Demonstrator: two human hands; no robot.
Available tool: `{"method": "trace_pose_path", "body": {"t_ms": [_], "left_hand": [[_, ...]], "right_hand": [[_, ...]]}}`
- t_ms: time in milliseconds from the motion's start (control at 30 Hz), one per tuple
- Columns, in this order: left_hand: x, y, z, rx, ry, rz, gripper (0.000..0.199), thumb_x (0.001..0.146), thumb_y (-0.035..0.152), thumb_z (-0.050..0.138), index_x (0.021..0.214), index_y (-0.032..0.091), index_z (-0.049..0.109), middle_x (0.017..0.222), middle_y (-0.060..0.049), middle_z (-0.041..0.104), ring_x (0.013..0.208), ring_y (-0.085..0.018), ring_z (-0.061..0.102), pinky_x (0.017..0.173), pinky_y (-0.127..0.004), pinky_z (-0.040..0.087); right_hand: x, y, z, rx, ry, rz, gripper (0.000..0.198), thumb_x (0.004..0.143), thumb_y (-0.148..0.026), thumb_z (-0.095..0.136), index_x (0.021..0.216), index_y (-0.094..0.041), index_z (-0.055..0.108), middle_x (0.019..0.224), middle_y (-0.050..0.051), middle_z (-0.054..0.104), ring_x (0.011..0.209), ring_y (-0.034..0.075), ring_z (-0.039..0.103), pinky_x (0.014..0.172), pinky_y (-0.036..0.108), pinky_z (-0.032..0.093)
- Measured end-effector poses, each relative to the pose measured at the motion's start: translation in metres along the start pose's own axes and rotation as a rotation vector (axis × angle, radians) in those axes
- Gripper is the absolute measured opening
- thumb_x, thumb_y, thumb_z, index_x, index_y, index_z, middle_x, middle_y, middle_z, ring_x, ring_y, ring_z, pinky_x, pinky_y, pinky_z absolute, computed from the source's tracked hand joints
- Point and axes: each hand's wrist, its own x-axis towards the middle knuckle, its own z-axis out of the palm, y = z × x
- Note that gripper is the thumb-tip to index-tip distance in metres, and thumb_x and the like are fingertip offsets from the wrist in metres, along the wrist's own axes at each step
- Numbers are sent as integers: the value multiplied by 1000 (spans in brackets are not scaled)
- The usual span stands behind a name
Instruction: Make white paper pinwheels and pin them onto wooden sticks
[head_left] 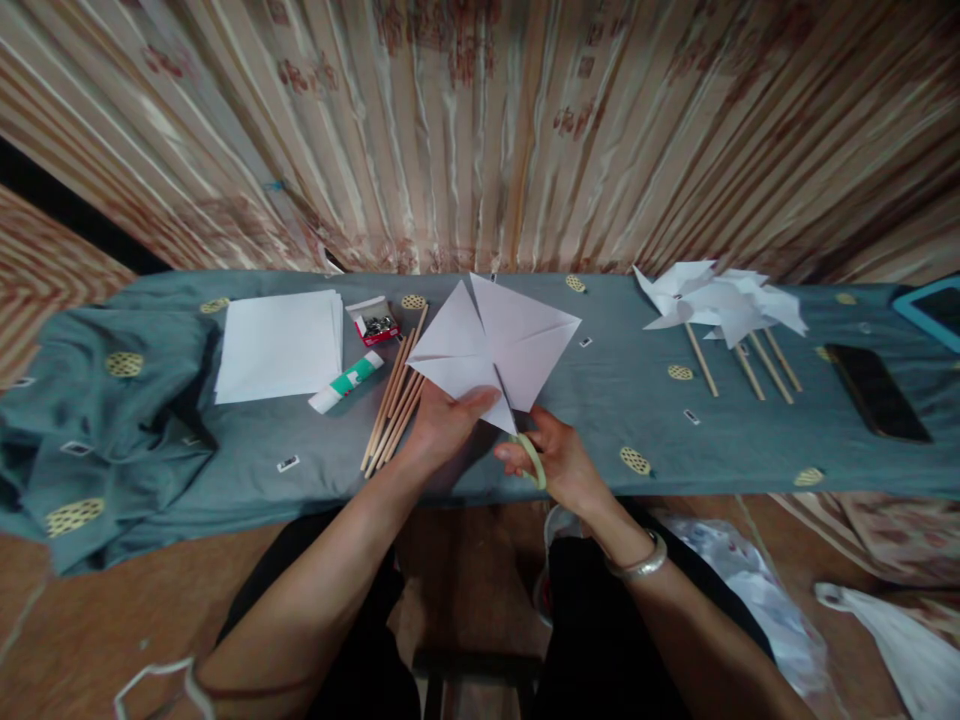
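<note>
Apparently mid-slit, the left hand (448, 425) pinches the white square paper sheet (523, 342) over the cloth-covered counter's (619, 395) middle, the right hand (564, 462) grips pale-green-handled scissors (535, 462), and further snipping would call for steadiness.

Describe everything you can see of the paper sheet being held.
The sheet is white, thin-looking, roughly square, set cornerwise over the tablecloth. Slits run from its far and near corners toward the middle; lines run in from the side corners. The left grip holds its near-left part, thumb on top. Pale-green scissors in the right grip meet its near corner.
</note>
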Motion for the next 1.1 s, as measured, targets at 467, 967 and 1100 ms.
{"method": "trace_pose_path", "body": {"t_ms": [467,967,1100], "left_hand": [[-2,3,-1,19,-10,-19,27,59,26,71,83,18,61,82,-5,71,75,-21,66,73,-34,56],[-2,0,-1,3,-12,-27,28,60,27,71,85,16,63,85,-6,72,77,-22,67,77,-37,56],[2,-1,-2,-73,20,-17,38,59,25,73,95,17,63,94,-7,73,84,-23,68,81,-37,56]], "right_hand": [[1,5,-1,5,-13,-26,71,58,-46,83,117,-15,57,54,-6,62,48,12,56,45,22,42],[2,5,-1,38,-47,-10,77,58,-46,83,122,-15,55,55,-6,62,48,11,55,46,21,43],[0,6,-6,-33,-135,3,78,60,-45,84,124,-16,53,60,-6,63,52,10,55,48,21,42]]}}
